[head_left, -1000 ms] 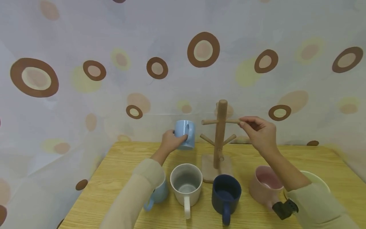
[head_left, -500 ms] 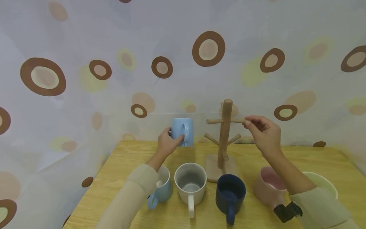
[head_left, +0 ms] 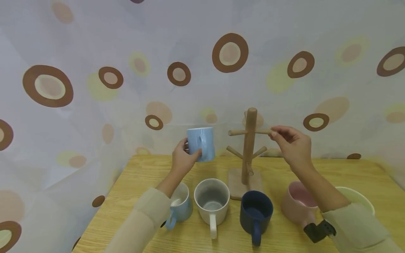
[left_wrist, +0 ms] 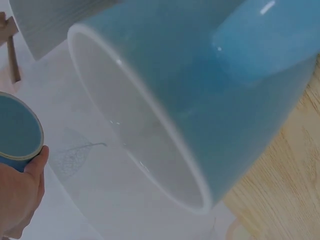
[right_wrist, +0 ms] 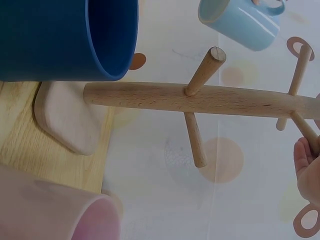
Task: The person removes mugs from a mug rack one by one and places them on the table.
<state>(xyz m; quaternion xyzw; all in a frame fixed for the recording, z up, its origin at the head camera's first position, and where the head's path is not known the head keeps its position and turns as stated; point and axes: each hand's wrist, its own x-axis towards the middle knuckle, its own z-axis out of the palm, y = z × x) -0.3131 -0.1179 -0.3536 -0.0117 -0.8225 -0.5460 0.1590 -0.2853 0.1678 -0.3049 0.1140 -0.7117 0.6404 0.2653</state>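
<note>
My left hand (head_left: 184, 159) grips a light blue mug (head_left: 209, 144) in the air, left of the wooden mug tree (head_left: 249, 149). Its thumb lies by the handle, which faces me, and the mug leans slightly. In the left wrist view this hand (left_wrist: 20, 200) shows at the left edge, fingers partly hidden. My right hand (head_left: 295, 147) pinches the tip of the tree's upper right peg (head_left: 263, 131) between thumb and fingers. Mug and tree are apart. No mug hangs on the pegs in view.
Along the front of the wooden table (head_left: 126, 182) stand another light blue mug (head_left: 183, 211), a white mug (head_left: 211, 211), a navy mug (head_left: 257, 218) and a pink mug (head_left: 292, 207). A pale yellow vessel (head_left: 357, 196) is partly behind my right sleeve. A patterned sheet hangs behind.
The held mug has moved a little left, away from the tree, and has tilted slightly. My right hand keeps pinching the same peg. The head view has shifted somewhat.
</note>
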